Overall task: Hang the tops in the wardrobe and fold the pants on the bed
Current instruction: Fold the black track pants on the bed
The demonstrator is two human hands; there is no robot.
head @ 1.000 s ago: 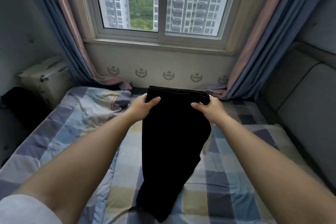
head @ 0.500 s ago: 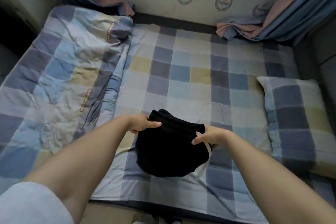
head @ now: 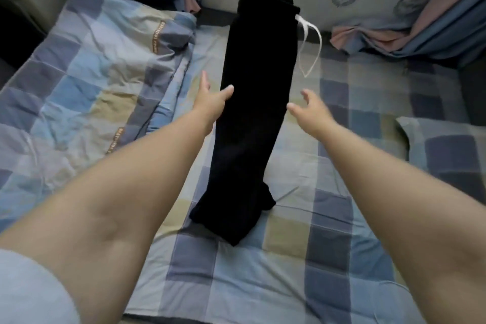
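Observation:
Black pants (head: 256, 102) lie stretched out lengthwise on the checked bed (head: 302, 258), waistband at the far end by the wall, leg ends toward me. A white drawstring (head: 311, 45) trails off the waistband to the right. My left hand (head: 211, 101) is open at the pants' left edge, its thumb touching the fabric. My right hand (head: 309, 109) is open just right of the pants, fingers spread, holding nothing.
A rumpled checked quilt (head: 86, 81) covers the bed's left side. A matching pillow (head: 447, 150) lies at the right. Blue and pink curtains (head: 410, 34) bunch on the bed's far corners below the patterned wall. A dark gap runs along the left.
The pants were held up, then bunched near the bed's front edge in both hands. Now they lie spread out long toward the wall and both hands have let go.

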